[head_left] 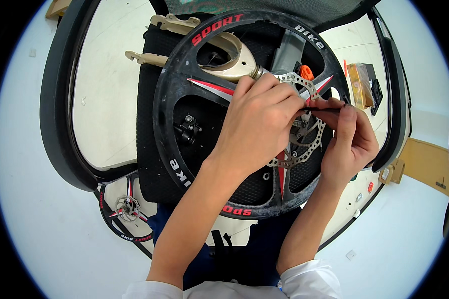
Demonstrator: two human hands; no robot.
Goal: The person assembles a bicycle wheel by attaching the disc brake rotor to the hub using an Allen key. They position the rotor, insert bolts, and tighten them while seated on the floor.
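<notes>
A black spoked wheel [165, 99] with red and white accents lies flat on a black chair seat in front of me. Its perforated metal brake disc [295, 159] surrounds the hub. My left hand [264, 117] is closed over the hub area, its fingertips hidden behind the knuckles. To its right, my right hand [351, 137] pinches a thin black rod [324, 108] between thumb and fingers. The rod runs across above the disc to the left hand's fingers; whether they grip it cannot be made out.
A beige bicycle fork [237, 62] lies partly under the wheel. A black brake caliper [187, 129] shows through one opening, a small nut [266, 176] through another. Armrests [60, 109] flank the seat. A second wheel [127, 209] lies lower left; cardboard [426, 167] is at right.
</notes>
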